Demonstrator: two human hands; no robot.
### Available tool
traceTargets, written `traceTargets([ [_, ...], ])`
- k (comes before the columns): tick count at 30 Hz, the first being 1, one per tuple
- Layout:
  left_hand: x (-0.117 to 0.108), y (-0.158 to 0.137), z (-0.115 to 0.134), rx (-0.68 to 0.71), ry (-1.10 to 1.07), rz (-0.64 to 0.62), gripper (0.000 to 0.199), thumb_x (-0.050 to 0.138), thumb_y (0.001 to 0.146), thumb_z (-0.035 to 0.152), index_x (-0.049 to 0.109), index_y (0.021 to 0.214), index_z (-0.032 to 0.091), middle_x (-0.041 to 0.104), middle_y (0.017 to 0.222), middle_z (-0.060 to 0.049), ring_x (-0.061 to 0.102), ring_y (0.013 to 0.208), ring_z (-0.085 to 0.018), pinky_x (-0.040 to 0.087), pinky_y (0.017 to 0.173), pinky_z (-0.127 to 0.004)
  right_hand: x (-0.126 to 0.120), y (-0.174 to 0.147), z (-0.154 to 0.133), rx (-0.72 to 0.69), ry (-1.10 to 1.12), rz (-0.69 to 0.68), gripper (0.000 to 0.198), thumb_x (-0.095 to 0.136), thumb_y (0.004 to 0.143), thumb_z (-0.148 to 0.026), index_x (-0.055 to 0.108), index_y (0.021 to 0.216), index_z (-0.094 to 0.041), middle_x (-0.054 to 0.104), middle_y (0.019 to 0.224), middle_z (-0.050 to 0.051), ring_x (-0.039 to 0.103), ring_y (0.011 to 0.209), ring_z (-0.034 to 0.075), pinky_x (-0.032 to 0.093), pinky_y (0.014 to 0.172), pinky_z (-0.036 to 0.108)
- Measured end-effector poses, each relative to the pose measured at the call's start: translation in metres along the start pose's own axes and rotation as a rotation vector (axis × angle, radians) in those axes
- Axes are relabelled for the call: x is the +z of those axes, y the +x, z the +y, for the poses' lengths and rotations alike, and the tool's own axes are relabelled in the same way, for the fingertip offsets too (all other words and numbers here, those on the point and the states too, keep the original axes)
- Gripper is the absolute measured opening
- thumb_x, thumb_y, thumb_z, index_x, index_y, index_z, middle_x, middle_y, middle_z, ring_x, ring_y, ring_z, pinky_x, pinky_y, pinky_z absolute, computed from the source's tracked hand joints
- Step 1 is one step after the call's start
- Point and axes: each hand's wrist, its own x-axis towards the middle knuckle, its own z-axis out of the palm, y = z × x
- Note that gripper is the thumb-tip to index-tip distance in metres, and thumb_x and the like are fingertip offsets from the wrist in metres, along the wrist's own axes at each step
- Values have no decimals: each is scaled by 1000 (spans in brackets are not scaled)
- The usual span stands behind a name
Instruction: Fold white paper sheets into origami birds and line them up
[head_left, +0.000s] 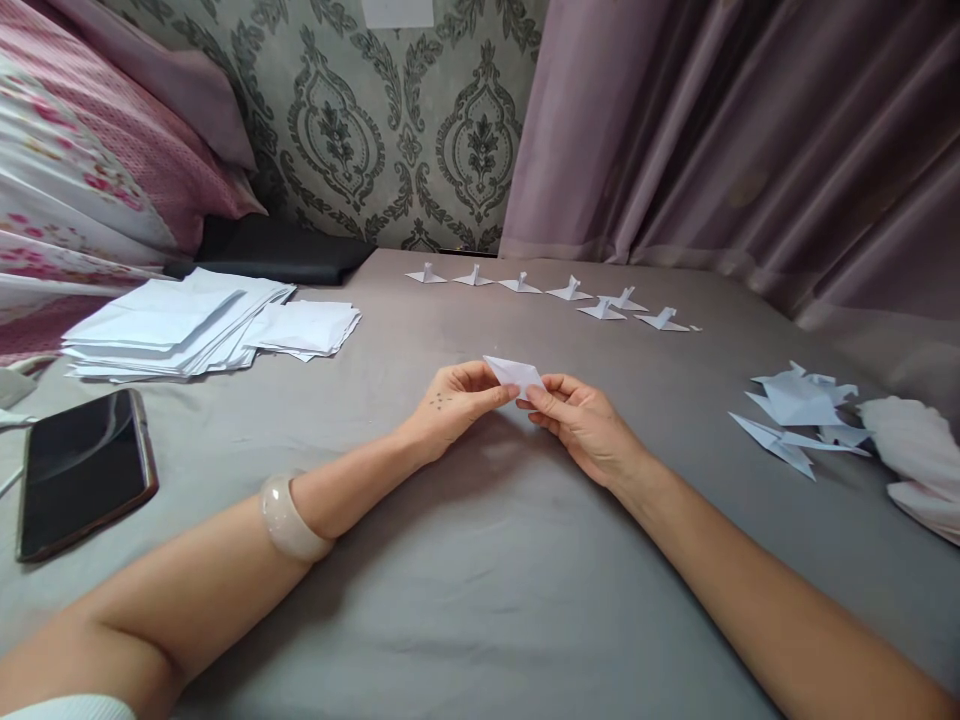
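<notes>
A small folded piece of white paper (pixel 517 372) is held up in the middle of the view, a flat shape with pointed corners. My left hand (pixel 466 400) pinches its left and lower side between thumb and fingers; a pale bangle (pixel 292 520) circles that forearm. On the other side, my right hand (pixel 574 412) is closed on the lower right corner, its thumb on the front face. Both thumbs nearly meet at the paper's lower edge. The fingers behind the paper are partly hidden.
Several small folded paper figures (pixel 521 284) stand in rows at the back. Stacks of white paper (pixel 165 325) lie left, near a phone (pixel 86 475). More folded papers (pixel 799 400) are piled right, beside a crumpled whitish cloth (pixel 911 440). Purple curtains (pixel 675 130) hang behind.
</notes>
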Motion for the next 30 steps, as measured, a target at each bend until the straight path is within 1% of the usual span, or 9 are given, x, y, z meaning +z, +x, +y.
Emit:
traceTargets([
  [3, -2, -1, 1, 158, 377, 104, 16, 63, 81, 31, 66, 81, 16, 67, 81, -3, 60, 79, -15, 46, 77, -29, 0, 1, 4, -275, -333, 119, 30, 73, 72, -41, 62, 92, -21, 66, 97, 5, 61, 91, 18, 48, 82, 33],
  [6, -5, -3, 1, 406, 791, 153, 13, 55, 86, 27, 65, 84, 18, 66, 86, -5, 56, 80, -16, 43, 77, -30, -1, -1, 5, -611, -672, 205, 19, 65, 81, -31, 63, 99, -25, 62, 104, 5, 58, 96, 18, 47, 84, 34],
  [8, -7, -5, 0, 552, 1034, 106, 17, 48, 91, 25, 64, 88, 20, 67, 91, -6, 55, 84, -17, 40, 80, -33, -3, -3, 5, -764, -863, 211, 12, 56, 88, -24, 65, 95, -25, 61, 99, 5, 57, 94, 18, 46, 85, 33],
  [11, -11, -5, 0, 660, 1323, -25, 24, 39, 94, 21, 63, 89, 19, 67, 96, -8, 53, 86, -19, 36, 82, -36, -5, -6, 7, -859, -1143, 189, 23, 44, 92, -17, 66, 92, -23, 63, 93, 6, 55, 87, 18, 43, 82, 33],
  [14, -13, -4, 0, 648, 1476, -201, 29, 35, 94, 18, 62, 85, 17, 65, 93, -10, 52, 85, -20, 35, 83, -36, -5, -8, 10, -814, -1351, 109, 27, 40, 93, -15, 67, 90, -20, 64, 90, 7, 53, 83, 19, 40, 78, 33],
  [16, -13, -3, -1, 581, 1508, -305, 30, 34, 94, 17, 62, 87, 16, 64, 89, -10, 53, 84, -20, 36, 80, -35, -5, -8, 11, -721, -1373, 29, 25, 42, 91, -14, 67, 90, -19, 65, 90, 6, 55, 83, 19, 40, 75, 32],
  [18, -13, -3, -2, 492, 1484, -351, 28, 35, 94, 17, 64, 91, 15, 64, 90, -10, 55, 84, -21, 37, 76, -34, -6, -9, 11, -600, -1313, -37, 22, 46, 90, -14, 67, 91, -20, 65, 92, 5, 56, 82, 17, 40, 70, 29],
  [23, -12, -6, 1, 277, 1287, -293, 21, 46, 89, 21, 67, 86, 17, 65, 86, -8, 59, 83, -20, 42, 73, -31, -10, -7, 7, -410, -1096, -103, 15, 55, 87, -24, 70, 87, -25, 65, 94, 1, 58, 79, 14, 40, 68, 27],
  [30, -15, -4, 0, 76, 1016, -148, 18, 51, 85, 24, 67, 81, 16, 64, 88, -6, 58, 73, -15, 43, 66, -26, -9, 0, 5, -245, -896, -50, 17, 57, 83, -31, 71, 77, -24, 65, 96, 2, 57, 74, 13, 43, 69, 28],
])
